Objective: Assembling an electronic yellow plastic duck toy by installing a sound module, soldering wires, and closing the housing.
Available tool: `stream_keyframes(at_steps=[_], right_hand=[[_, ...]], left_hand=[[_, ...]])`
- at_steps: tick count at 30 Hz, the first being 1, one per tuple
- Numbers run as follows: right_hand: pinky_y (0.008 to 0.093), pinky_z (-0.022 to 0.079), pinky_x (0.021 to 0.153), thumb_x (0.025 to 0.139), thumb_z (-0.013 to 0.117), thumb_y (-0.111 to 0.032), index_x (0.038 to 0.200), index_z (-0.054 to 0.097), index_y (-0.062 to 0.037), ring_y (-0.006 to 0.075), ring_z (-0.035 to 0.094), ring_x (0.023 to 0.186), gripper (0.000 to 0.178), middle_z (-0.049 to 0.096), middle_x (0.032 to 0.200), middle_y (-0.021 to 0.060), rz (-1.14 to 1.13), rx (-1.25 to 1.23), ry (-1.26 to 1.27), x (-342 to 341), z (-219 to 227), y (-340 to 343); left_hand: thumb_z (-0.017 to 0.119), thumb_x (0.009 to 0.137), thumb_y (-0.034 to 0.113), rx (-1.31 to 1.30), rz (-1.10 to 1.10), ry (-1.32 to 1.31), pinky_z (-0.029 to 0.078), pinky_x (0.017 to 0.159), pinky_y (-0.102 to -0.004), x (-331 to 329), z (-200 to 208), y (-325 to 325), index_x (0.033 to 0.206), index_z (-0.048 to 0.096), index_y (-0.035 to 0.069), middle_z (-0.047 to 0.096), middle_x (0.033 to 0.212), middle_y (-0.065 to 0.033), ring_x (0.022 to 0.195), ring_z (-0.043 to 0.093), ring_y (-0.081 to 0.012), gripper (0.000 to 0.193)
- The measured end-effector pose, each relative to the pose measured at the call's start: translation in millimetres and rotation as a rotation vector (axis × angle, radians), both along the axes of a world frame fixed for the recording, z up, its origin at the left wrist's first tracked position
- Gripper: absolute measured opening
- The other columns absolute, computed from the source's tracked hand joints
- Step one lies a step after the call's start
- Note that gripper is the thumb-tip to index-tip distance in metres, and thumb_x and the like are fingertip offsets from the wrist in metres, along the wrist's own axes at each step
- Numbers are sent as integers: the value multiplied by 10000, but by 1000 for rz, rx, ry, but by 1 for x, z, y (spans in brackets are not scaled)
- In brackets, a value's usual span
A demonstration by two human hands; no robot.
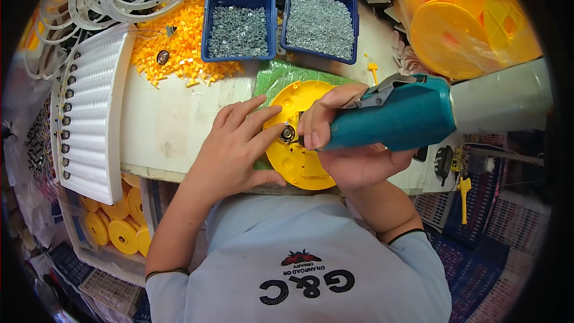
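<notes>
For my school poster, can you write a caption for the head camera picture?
Left hand on a yellow disc, right hand gripping a teal tool over it, blue bins beyond.

White worktop (pixel 173 119): we see it brightly lit, its front edge bowed by the lens
Round yellow plastic disc (pixel 292 168): we find it bright and fairly sharp
Clear plastic bag (pixel 502 36): we notice pale glare
Black circular rim: we lose the corners
</notes>
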State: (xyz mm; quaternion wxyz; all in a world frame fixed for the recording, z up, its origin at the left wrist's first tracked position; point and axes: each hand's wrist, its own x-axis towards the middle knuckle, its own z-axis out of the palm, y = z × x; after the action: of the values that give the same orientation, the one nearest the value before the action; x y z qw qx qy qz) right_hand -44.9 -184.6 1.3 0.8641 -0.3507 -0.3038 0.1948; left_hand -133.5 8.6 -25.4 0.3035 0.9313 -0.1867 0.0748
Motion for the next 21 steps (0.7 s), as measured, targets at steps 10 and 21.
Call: stream_keyframes(at_steps=[10, 21], right_hand=[[418, 459, 878, 876, 448, -819, 1282, 569, 16, 251, 619, 807, 936, 658, 878, 150, 20, -81, 60, -4, 0, -5], [414, 518, 777, 907, 513, -597, 1143, 651, 70, 259, 632, 733, 721, 669, 820, 168, 48, -279, 39, -13, 9, 1]], left_hand=[[890, 633, 497, -17, 2, 1, 365, 1162, -500, 0, -2, 0, 1277, 679, 50, 579, 1433, -115, 1432, 456, -339, 811], [879, 651, 524, -22, 1, -27, 360, 1161, -507, 3, -8, 2, 1233, 689, 56, 588, 1428, -112, 1437, 453, -340, 771]])
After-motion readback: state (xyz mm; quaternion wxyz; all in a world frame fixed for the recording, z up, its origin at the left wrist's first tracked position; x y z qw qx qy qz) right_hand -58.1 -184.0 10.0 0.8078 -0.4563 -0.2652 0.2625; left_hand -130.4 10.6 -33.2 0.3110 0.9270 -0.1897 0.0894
